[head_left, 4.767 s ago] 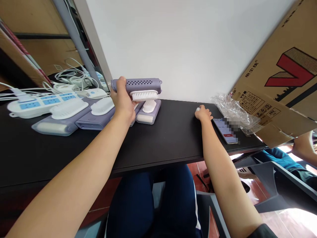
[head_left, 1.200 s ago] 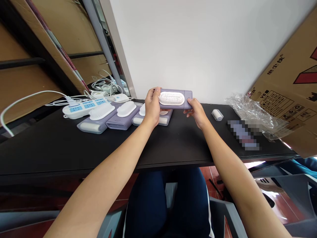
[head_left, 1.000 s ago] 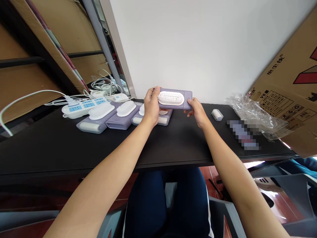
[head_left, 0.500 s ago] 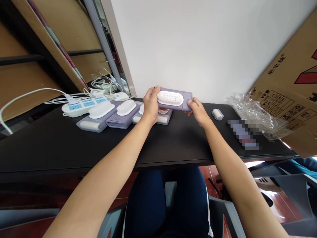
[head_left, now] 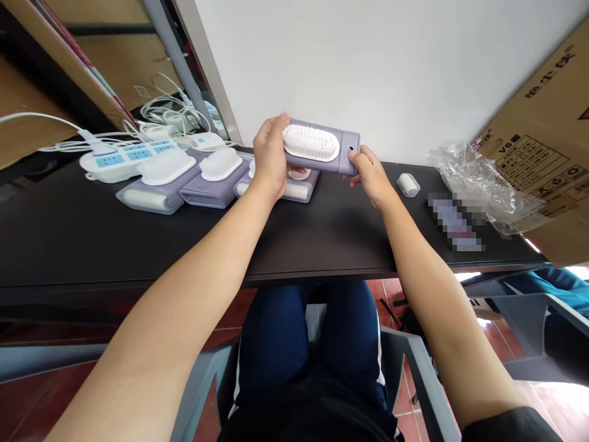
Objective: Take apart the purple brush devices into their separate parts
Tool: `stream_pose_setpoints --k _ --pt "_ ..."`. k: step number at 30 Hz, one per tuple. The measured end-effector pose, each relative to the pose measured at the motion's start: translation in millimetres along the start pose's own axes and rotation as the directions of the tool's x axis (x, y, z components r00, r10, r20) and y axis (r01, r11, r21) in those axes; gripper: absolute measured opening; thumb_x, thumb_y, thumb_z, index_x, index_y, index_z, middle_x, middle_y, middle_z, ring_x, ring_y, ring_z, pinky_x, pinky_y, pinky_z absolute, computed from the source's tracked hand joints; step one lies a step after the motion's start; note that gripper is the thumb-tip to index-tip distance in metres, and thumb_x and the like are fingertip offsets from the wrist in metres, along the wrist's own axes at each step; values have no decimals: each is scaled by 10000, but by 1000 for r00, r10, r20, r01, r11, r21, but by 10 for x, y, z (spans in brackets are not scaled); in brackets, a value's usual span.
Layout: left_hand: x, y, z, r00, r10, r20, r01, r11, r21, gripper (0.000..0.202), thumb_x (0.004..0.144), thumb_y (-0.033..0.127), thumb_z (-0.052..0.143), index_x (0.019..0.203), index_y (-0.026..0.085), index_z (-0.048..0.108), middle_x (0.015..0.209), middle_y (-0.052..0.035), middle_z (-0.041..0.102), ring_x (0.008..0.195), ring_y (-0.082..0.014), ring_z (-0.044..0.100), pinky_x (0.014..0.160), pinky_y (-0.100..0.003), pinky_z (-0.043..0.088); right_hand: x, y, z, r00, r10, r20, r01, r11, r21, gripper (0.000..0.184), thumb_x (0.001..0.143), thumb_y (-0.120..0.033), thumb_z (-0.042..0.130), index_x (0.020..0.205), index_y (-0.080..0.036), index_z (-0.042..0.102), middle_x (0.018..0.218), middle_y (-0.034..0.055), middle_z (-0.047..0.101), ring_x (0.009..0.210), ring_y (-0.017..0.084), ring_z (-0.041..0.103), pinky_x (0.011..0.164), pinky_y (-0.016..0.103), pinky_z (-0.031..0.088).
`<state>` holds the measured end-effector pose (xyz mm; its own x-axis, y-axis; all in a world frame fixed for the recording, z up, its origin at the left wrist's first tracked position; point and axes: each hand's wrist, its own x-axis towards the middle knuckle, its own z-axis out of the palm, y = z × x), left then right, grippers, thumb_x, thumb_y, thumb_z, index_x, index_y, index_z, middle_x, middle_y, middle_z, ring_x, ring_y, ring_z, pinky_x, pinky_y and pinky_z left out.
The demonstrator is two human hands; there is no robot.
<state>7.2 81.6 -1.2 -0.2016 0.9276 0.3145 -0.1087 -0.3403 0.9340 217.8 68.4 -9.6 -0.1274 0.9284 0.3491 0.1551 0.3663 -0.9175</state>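
Observation:
A purple cleaning brush (head_left: 344,142) with an oval pad of white bristles is held up above the table, bristles facing me. My left hand (head_left: 272,153) is wrapped round its left end, thumb on top. At the other end, my right hand (head_left: 368,170) pinches the purple end piece, its thumb beside a small dark hole. Behind and below lie more purple pieces with white bristle pads: one at the left (head_left: 156,190), one beside it (head_left: 211,184), and another (head_left: 301,189) partly hidden by my left hand.
A white power strip (head_left: 119,161) with cables stands at the left on the black table (head_left: 322,239). To the right are a small white roll (head_left: 407,184), a blurred-out flat object (head_left: 455,224), crumpled clear plastic (head_left: 488,184) and a cardboard box (head_left: 552,141). A white wall rises behind.
The view has tilted downward, so the table and hands sit higher in the picture. Both hands keep their grip on the brush, which looks slightly more tilted.

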Motion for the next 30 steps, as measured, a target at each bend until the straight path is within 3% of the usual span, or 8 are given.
stream_pose_setpoints --k 6,11,16,20,26,30 --pt "54 -49 19 999 17 -37 -21 995 -101 494 973 769 569 966 275 573 744 -20 600 1047 -246 657 730 -374 544 16 23 15 999 -20 -38 20 1000 -4 578 861 -807 717 886 -268 511 858 -3 574 898 200 692 613 268 562" --pt "80 -71 34 999 37 -40 -46 966 -256 334 1050 554 588 901 259 536 717 -6 524 965 -211 626 800 -385 547 -12 -25 44 995 52 -89 -47 997 56 491 887 -683 777 888 -262 525 835 -19 575 845 171 688 576 227 544" --pt "118 -55 6 999 12 -44 -16 994 -105 467 1017 735 544 961 271 526 720 -10 520 1042 -216 588 757 -359 505 -32 -82 60 979 170 -110 -149 973 178 406 898 -566 817 909 -267 543 793 -42 591 744 145 674 512 201 504" --pt "131 -50 -18 999 -5 -54 4 1000 -17 526 963 815 511 992 289 514 722 -13 508 1031 -219 594 690 -365 466 -28 -86 56 978 180 -108 -160 972 171 393 908 -552 815 899 -264 547 767 -49 579 734 142 678 525 203 505" --pt "115 -42 -25 999 -1 -36 0 1000 -26 476 938 768 538 999 299 491 753 -5 545 988 -206 646 658 -370 463 -9 -44 39 992 69 -108 -66 997 30 482 916 -665 755 857 -251 516 797 -39 549 835 156 708 599 202 523" --pt "105 -32 -16 999 -12 -48 7 994 -105 408 918 696 616 940 308 495 745 -14 556 1004 -224 664 645 -370 493 2 -37 11 997 43 -66 -43 999 -6 529 906 -743 716 864 -260 502 785 -36 557 804 158 701 569 209 528"
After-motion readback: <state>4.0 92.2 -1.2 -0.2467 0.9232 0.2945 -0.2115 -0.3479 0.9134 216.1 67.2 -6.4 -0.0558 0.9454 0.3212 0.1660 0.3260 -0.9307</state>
